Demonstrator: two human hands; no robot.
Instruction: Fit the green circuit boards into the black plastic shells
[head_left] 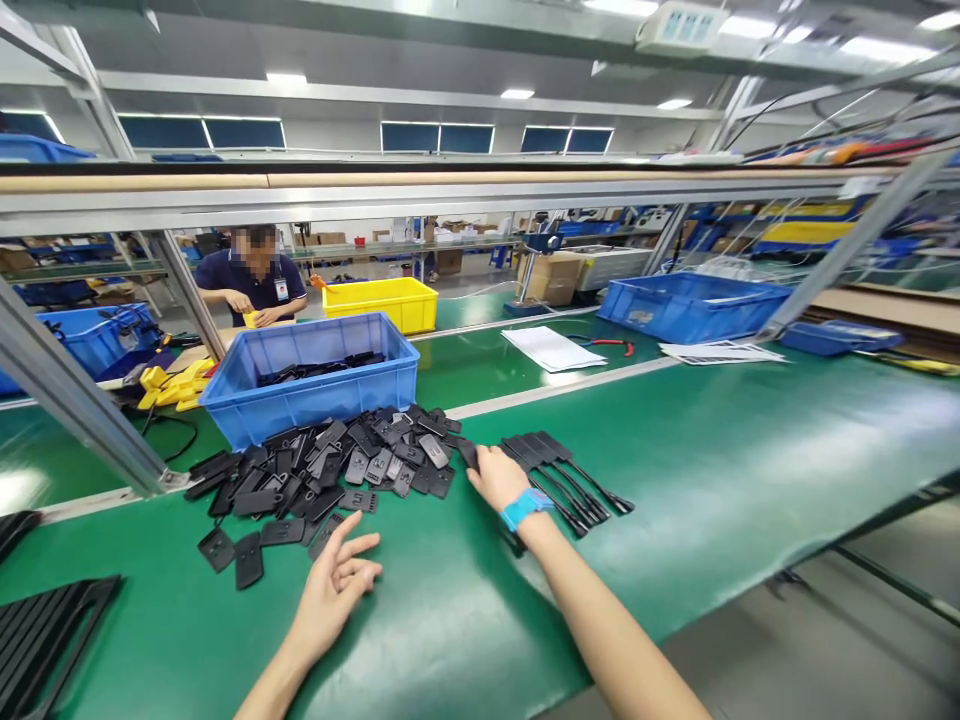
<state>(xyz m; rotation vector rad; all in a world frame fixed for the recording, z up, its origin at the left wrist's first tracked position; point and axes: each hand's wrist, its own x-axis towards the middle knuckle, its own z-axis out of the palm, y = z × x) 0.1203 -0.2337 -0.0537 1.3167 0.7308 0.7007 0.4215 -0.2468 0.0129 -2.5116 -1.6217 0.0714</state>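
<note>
My right hand [501, 480], with a blue band at the wrist, is closed on a flat black plastic piece [469, 454] just right of the pile. A dark end shows below that wrist, probably the piece's own cable. To the right of this hand lies a row of similar flat black pieces with cables [544, 452], their cables pointing toward me. My left hand [337, 580] is empty with its fingers apart, in front of a heap of loose black plastic plates [330, 465] on the green table [720, 500].
Behind the heap stands a blue bin [322, 400] with black parts inside. Further back are a yellow bin [382, 305], white papers [551, 347], red-handled pliers [615, 346] and another blue bin [690, 305]. Black slatted racks [52, 640] lie at left. A co-worker [251, 275] sits opposite.
</note>
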